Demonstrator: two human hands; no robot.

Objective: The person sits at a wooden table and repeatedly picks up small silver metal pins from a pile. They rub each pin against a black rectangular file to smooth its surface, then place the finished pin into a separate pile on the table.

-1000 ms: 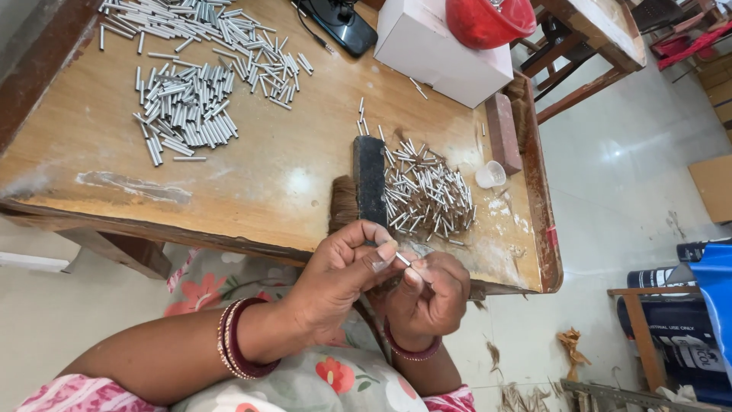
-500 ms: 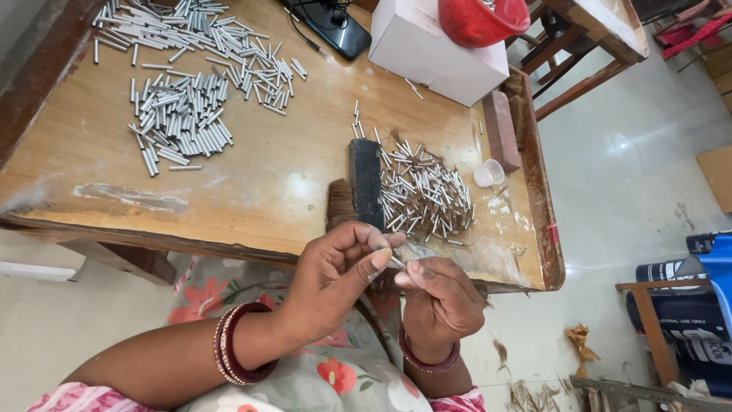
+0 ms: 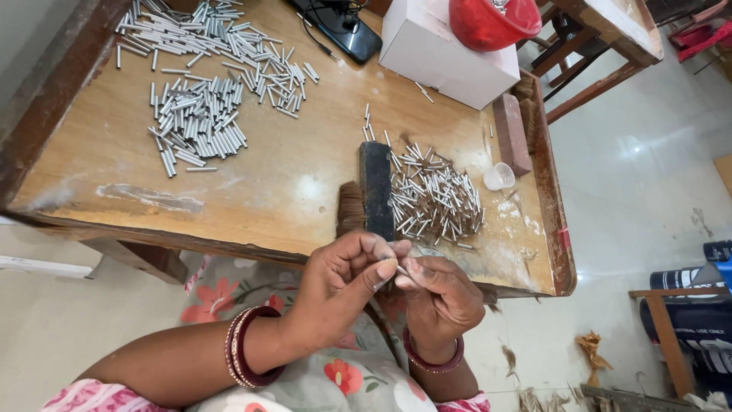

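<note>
Nearest to us, our left hand (image 3: 335,286) and right hand (image 3: 442,297) meet just below the near edge of the counter (image 3: 290,191). The fingers (image 3: 385,268) of both hands are pinched together on a small metal pin (image 3: 402,270); only a short silver bit of it shows between the fingertips, with its long axis running roughly across from one hand to the other. Which end points where we cannot tell. Red bangles (image 3: 245,347) ring our left wrist.

Just beyond the hands, a black brush (image 3: 376,191) lies on the counter with its length pointing away from us. Touching its right side is a loose heap of short pins (image 3: 435,198), lying every which way. Farther left is a bigger pile of metal tubes (image 3: 202,80). At the far edge stands a white box (image 3: 442,53) with a red bowl (image 3: 492,21) on it.
</note>
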